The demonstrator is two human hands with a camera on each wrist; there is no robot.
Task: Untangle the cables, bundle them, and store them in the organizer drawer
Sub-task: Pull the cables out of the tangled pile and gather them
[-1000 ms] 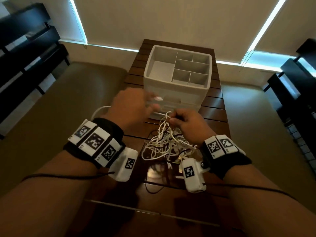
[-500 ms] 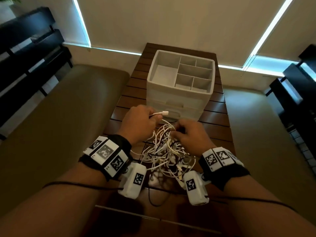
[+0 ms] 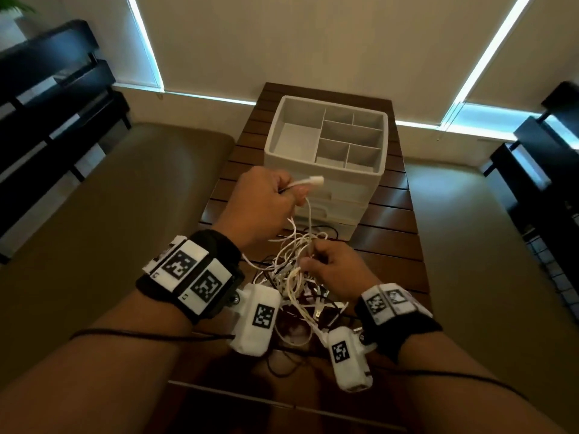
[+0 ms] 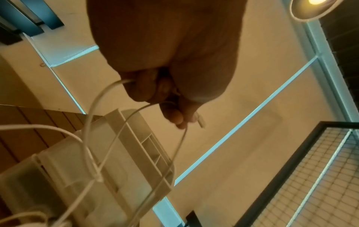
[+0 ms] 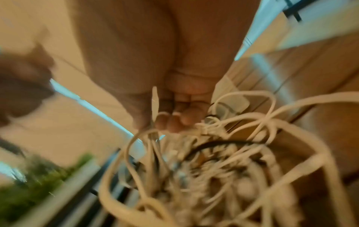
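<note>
The left hand point(image 3: 263, 202) pinches a white cable point(image 3: 308, 214) just behind its plug point(image 3: 315, 180), fingers curled round the cord, and holds it raised in front of the organizer point(image 3: 326, 158); the left wrist view shows the same pinch, with the plug point(image 4: 200, 122) poking out past the fingertips and the cord looping down from the hand. The right hand point(image 3: 332, 267) is lower, its fingers curled into the top of the tangle point(image 3: 297, 283) and pinching several strands; the right wrist view is blurred, yet white loops and one black cable can be made out under the fingers point(image 5: 170, 121). The tangle lies on the bench point(image 3: 391, 245) near its front edge, between the two wrists, just before the organizer, which stands toward the far edge. Its top compartments hold nothing and its drawers look closed. As a judgement, the task is at its start: one cable end is found and is being drawn free, but no cable is fully separated, none is bundled, and nothing is stored. Against the earlier frames, the left hand has lifted the plug end from close above the pile up to the organizer's front, so a longer run of cord now stretches out of the tangle, while the right hand has stayed holding the heap down.
</note>
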